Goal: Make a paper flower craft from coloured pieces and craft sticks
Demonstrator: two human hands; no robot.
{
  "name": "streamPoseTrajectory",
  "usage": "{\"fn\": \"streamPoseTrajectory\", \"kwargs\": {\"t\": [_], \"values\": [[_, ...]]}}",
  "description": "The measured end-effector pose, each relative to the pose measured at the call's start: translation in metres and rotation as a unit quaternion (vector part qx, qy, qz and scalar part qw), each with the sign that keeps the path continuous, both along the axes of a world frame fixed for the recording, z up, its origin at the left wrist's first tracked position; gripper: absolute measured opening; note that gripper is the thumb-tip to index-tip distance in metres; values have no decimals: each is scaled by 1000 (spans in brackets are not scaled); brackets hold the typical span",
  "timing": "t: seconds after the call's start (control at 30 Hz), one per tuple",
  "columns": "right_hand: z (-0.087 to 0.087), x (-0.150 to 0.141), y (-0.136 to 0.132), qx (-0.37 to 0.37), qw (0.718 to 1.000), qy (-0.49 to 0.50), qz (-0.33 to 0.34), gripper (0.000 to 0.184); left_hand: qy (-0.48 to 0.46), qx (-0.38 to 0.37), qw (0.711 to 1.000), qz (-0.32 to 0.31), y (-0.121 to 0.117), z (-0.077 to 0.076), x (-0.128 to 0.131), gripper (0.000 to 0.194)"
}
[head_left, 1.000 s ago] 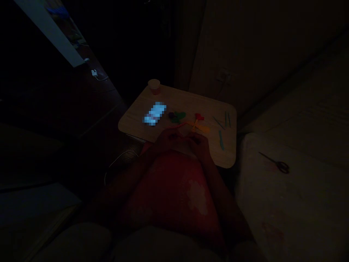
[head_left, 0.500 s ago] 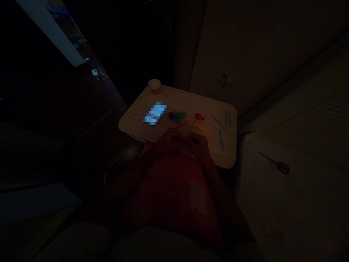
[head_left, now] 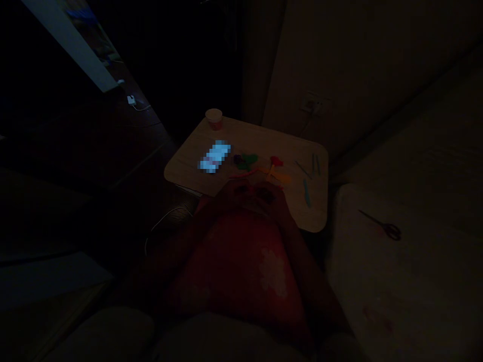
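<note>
Tabletop [head_left: 188, 176] lies beneath the left hand [head_left: 230, 194] and right hand [head_left: 277, 200], both curled close together; too dark to tell how tight either grip is or what it holds; just beyond the grip lie a red strip [head_left: 245, 175] and an orange piece [head_left: 284, 178]; a green piece [head_left: 249, 160] sits farther beyond; scissors [head_left: 391, 231] rest well to its right.

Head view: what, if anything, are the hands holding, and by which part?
Cannot tell: a reddish bit shows between the left hand and right hand, but it's too dark to confirm a hold or its place.
</note>
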State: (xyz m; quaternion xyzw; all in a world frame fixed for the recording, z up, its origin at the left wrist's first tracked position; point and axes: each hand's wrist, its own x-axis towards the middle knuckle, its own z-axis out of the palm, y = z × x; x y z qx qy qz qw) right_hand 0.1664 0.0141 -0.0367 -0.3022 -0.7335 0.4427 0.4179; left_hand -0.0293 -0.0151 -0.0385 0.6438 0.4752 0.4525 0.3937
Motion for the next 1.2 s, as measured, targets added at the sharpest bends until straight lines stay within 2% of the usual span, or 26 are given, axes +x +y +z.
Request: {"fn": "streamPoseTrajectory", "kwargs": {"t": [0.13, 0.3, 0.47, 0.67, 0.83, 1.03, 1.2], "values": [[0, 0, 0, 6, 1000, -16, -24, 17, 9, 1, 1000, -30, 0, 0, -3, 28], [-3, 1, 1, 11, 1000, -21, -20, 13, 19, 4, 998, -54, 1, -2, -5, 36], [-1, 1, -2, -35, 999, -13, -27, 18, 18, -1, 998, -67, -2, 3, -5, 40], [5, 1, -4, -29, 999, -42, -14, 26, 22, 31, 999, 7, -7, 5, 0, 36], [3, 1, -2, -8, 997, -74, -10, 29, 63, 24, 998, -17, -8, 2, 3, 32], [2, 1, -2, 27, 994, -106, 2, 31, 104, 28, 993, -56, -9, 7, 3, 32], [4, 0, -2, 25, 994, -104, -14, 36, 140, 33, 989, -38, -10, 7, 3, 38]]}}
